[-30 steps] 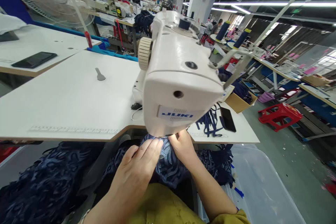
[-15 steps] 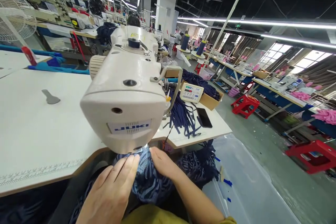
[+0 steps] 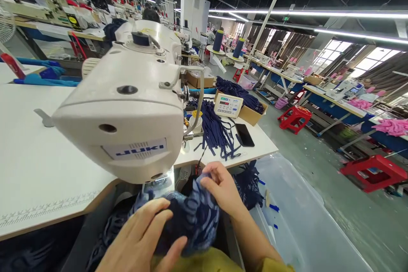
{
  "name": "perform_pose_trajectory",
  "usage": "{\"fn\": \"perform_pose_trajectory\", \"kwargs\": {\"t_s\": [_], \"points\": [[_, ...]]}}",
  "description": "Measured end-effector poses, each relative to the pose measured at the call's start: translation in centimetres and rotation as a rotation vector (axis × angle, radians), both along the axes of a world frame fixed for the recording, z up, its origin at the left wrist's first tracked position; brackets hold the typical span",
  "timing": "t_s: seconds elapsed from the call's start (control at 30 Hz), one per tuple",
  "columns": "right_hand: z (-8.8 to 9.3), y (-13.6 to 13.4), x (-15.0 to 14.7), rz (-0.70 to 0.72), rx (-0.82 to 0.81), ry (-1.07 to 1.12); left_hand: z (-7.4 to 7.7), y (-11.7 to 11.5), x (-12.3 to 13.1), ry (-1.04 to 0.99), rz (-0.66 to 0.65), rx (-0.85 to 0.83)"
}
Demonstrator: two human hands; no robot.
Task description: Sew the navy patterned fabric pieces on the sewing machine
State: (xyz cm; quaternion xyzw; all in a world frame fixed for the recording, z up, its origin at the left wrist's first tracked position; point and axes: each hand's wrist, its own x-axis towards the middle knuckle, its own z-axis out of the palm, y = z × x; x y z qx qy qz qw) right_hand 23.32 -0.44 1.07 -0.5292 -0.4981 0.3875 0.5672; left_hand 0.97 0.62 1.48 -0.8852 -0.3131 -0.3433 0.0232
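A blue patterned fabric (image 3: 199, 216) lies in front of the sewing machine (image 3: 127, 123), bunched over my lap. With thumb and fingers pinched, my right hand (image 3: 221, 185) holds its upper edge, raised to the right of the machine head. My left hand (image 3: 145, 233) is at the left of the same cloth, fingers spread and thumb apart, back toward me; whether its fingertips touch the cloth I cannot tell. Below the machine head, the lit metal sewing bed (image 3: 164, 185) shows. The needle is hidden behind the machine head.
A control panel (image 3: 228, 105), dark strips (image 3: 216, 129) and a phone (image 3: 245, 135) sit on the table at right. A cardboard box (image 3: 251, 114) stands behind them. Below is a translucent plastic bin (image 3: 296, 212). Red stools (image 3: 372, 172) stand on the floor.
My right hand has moved right and up, lifting the cloth's edge away from under the machine head. My left hand has come back from the sewing bed, its fingers spreading. The view has shifted.
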Motion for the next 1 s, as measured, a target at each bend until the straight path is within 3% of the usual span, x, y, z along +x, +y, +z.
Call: {"fn": "perform_pose_trajectory", "kwargs": {"t_s": [0.1, 0.17, 0.2, 0.27, 0.37, 0.5, 0.6, 0.67, 0.8, 0.9, 1.0], "points": [[3.0, -1.5, -1.1, 0.425, 0.131, -0.247, 0.1, -0.5, 0.8, -0.188, -0.054, -0.388], [3.7, -1.2, -1.5, 0.636, 0.156, -0.323, 0.2, -0.2, 1.0, -0.248, -0.140, -0.647], [3.7, -0.5, -1.3, 0.634, 0.130, -0.322, 0.2, 0.1, 0.9, -0.267, -0.152, -0.737], [2.8, 1.9, 0.0, 0.403, 0.026, -0.285, 0.2, 1.0, 0.4, -0.288, -0.080, -0.787], [0.6, 7.0, 3.9, -0.189, -0.135, -0.344, 0.0, 2.3, -0.7, -0.207, 0.048, -0.606], [-1.7, 12.2, 8.6, -0.362, -0.176, -0.329, -0.5, 3.3, -1.3, 0.026, 0.072, -0.192], [-2.3, 13.1, 9.9, -0.354, -0.176, -0.253, -1.0, 3.4, -1.2, 0.127, 0.155, 0.070], [-2.4, 12.7, 9.8, -0.295, -0.181, -0.168, -1.2, 3.1, -1.1, 0.129, 0.181, 0.151], [-2.3, 9.9, 7.8, -0.113, -0.222, 0.065, -1.1, 2.1, -0.6, 0.099, 0.115, 0.190], [-1.9, 7.2, 4.9, 0.002, -0.255, 0.210, -0.6, 1.4, 0.0, 0.102, 0.138, 0.205], [-1.3, 4.9, 1.7, 0.157, -0.308, 0.385, -0.2, 1.1, 0.1, 0.081, 0.053, 0.139]]}}
